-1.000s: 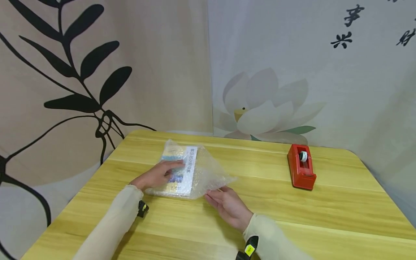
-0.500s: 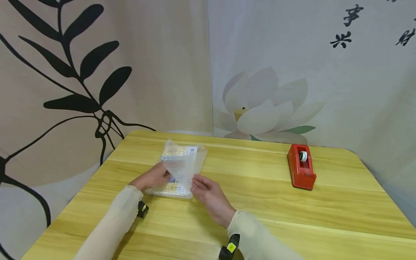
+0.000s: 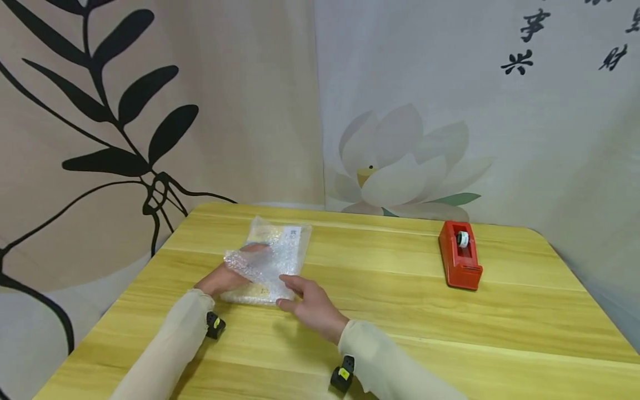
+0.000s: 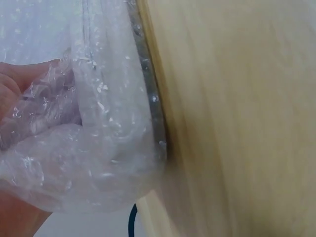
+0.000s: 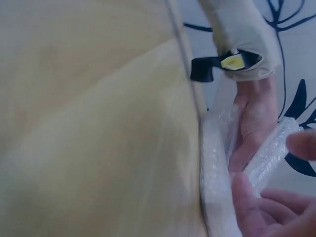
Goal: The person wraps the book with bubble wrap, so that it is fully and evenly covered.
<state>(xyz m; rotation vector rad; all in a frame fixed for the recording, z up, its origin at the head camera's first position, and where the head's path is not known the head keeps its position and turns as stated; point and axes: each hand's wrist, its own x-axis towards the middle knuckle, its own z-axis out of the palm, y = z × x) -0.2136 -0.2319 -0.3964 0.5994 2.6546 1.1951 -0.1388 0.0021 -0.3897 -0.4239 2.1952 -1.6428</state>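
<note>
A book in bubble wrap (image 3: 300, 244) lies on the wooden table, left of the middle. A flap of the wrap is folded leftward over the book and over part of my left hand (image 3: 231, 278), whose fingers lie flat on the book beneath it. Film also covers part of the left hand in the left wrist view, where the wrap (image 4: 113, 118) fills the left side. At the package's lower right edge, my right hand (image 3: 315, 308) touches the wrap with thumb and fingers spread apart. The right wrist view shows that hand (image 5: 271, 212) beside the wrap (image 5: 215, 173).
A red tape dispenser (image 3: 460, 255) with a small roll of tape stands on the right part of the table (image 3: 400, 266). Behind the table hangs a cloth (image 3: 250, 100) printed with dark leaves, a pale flower and characters.
The wrap's loose right side has been folded leftward over the book and the left hand. My right hand has moved left with it, and its fingers have spread. The left hand has stayed nearly in place.
</note>
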